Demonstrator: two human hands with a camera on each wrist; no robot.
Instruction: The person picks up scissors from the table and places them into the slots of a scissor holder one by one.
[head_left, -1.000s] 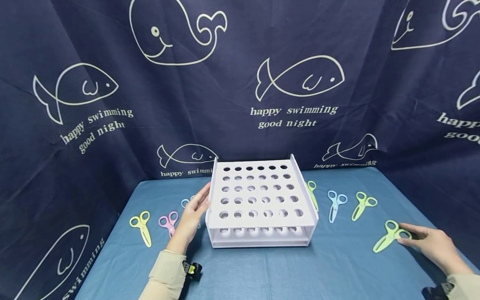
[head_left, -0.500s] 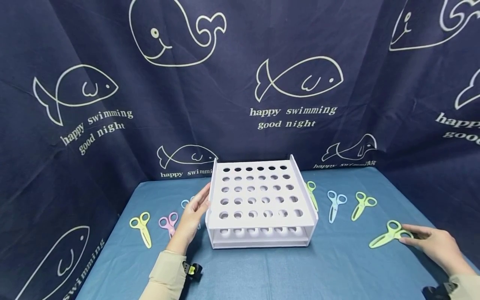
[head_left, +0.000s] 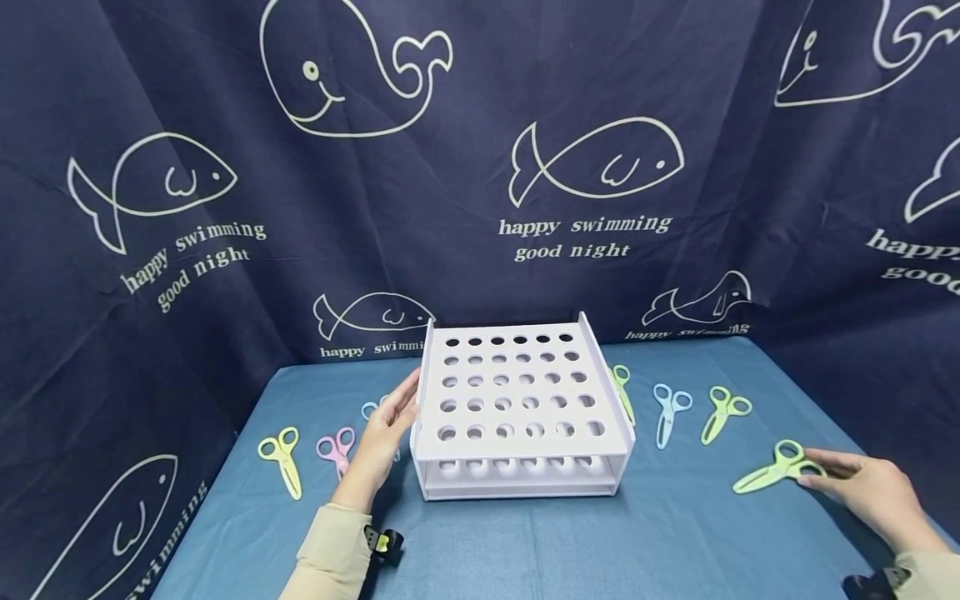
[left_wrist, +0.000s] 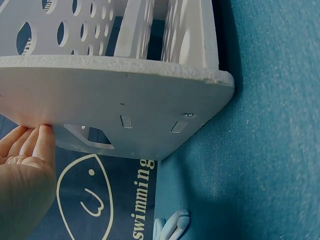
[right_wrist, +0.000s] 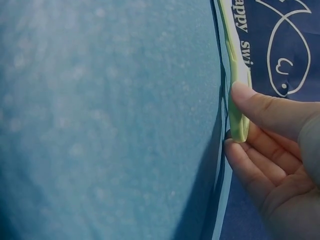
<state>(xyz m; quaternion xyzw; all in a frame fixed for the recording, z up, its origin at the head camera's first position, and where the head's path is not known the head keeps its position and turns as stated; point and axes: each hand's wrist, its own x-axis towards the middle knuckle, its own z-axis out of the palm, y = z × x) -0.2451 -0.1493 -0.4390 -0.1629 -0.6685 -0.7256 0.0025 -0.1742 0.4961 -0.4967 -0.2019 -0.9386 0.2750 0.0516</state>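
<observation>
Counting what lies on the bench, we judge that little is done: one pair of green scissors is in hand, and six more pairs lie loose with no hand holding them.

We have the green scissors near the bench's right edge, one ring pinched between thumb and fingers of the right hand, the blades pointing in toward the rack. Their handle sits close over the cloth; whether any part touches it we cannot tell.

Our left hand has its fingers spread only a little and nearly straight, touching the left side of the white rack and gripping nothing that we can make out. The rack stands midway between the bench's left and right edges, nearer the far edge, and we see nothing standing in its holes.

What is left, as far as we see, is all else lying out: yellow scissors nearest the left edge, then pink scissors, then a blue pair partly hidden by our left hand. Toward the far right corner lie a light-green pair partly behind the rack, pale blue scissors and lime scissors.
</observation>
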